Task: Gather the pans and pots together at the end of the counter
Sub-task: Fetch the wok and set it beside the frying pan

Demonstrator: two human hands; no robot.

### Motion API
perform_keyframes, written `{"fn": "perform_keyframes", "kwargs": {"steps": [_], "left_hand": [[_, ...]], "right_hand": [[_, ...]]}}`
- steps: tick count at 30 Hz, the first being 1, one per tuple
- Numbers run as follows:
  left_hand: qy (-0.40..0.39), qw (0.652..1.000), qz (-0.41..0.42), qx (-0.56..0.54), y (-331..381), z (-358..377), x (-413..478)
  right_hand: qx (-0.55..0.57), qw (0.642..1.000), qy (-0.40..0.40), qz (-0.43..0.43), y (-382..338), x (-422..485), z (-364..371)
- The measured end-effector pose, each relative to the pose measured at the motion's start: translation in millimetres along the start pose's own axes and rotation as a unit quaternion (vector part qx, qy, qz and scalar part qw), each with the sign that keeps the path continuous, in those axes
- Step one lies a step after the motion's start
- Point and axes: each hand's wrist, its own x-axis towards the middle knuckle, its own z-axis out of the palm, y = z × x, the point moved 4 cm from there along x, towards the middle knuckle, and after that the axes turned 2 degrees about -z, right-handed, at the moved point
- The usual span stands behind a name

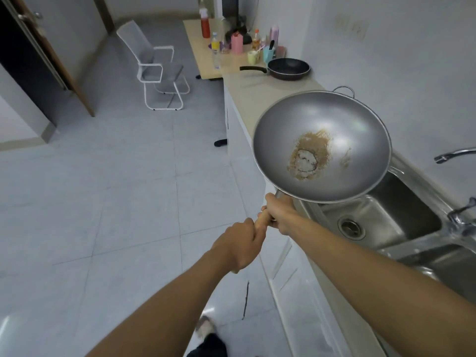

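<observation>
Gripping the wok near the sink, left hand and right hand clamp its handle. Beyond the sink the frying pan sits; the wok has yet to join it.

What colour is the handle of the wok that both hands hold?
Light wooden tan, seen between the hands on the wok handle, in the head view.

Home kitchen: steel sink, counter, condiment bottles.
</observation>
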Motion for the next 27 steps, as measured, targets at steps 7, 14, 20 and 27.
{"fn": "perform_keyframes", "kwargs": {"steps": [7, 14, 20, 27], "left_hand": [[-0.026, 0.999, 0.023, 0.014, -30, -47, 94], [-0.04, 0.996, 0.07, 0.032, -54, -108, 183], [-0.044, 0.993, 0.099, 0.04, -66, -131, 249], [-0.037, 0.987, 0.135, 0.077, -64, -159, 352]], "right_hand": [[-0.002, 1.0, 0.021, 0.016, -46, 77, 46], [0.028, 0.998, 0.056, 0.013, -104, 144, 87], [0.05, 0.996, 0.077, 0.021, -135, 199, 109], [0.069, 0.994, 0.075, 0.027, -181, 286, 122]]}}
